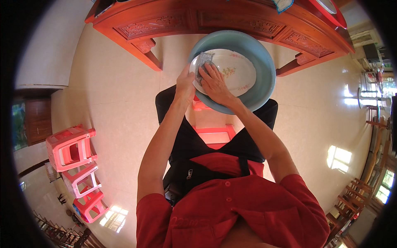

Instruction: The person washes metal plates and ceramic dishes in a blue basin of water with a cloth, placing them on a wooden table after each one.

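Observation:
A white oval plate (228, 73) with a floral pattern is tilted inside a blue-green plastic basin (266, 74) in front of me. My left hand (185, 83) grips the plate's left rim, thumb on its upper face. Under the fingers of my right hand (214, 81), a grey scrubbing cloth (203, 60) lies pressed to the plate's left part. The fingers of that hand are spread flat over the cloth. Whether water stands in the basin cannot be made out.
Behind the basin stands a carved reddish wooden table (192, 23), a red tray (336, 15) at its right end. Part of a red plastic stool (201, 105) shows below the basin. Stacked pink plastic stools (71, 150) and other stools stand on the tiled floor (121, 114) to the left.

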Available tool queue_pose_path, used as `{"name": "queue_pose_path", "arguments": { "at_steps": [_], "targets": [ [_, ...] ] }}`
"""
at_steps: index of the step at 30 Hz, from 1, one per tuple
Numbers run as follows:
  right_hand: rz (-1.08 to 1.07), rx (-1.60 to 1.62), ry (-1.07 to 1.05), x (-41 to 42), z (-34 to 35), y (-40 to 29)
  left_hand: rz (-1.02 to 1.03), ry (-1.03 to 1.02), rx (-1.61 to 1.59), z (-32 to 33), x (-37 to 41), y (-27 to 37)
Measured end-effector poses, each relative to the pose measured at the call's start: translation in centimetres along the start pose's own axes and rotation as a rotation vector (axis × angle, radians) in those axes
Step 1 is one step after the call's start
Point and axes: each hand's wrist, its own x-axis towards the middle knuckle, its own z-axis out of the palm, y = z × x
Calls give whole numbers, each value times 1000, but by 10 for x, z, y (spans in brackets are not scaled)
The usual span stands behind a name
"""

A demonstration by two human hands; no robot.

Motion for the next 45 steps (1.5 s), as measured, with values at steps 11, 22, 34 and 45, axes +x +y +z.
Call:
{"name": "queue_pose_path", "arguments": {
  "at_steps": [11, 22, 34, 45],
  "targets": [
    [271, -354, -116, -53, -28, 111, -25, -23, -10, 2, -2, 1],
    [-6, 218, -25, -24, -13, -17, -50, -25, 16, -2, 2, -1],
    [425, -305, -45, -6, -12, 107, -21, -28, -12, -1, -1, -1],
    [-1, -31, 125, 9, 1, 55, -27, -49, -45, 1, 1, -1]
  ]
}}
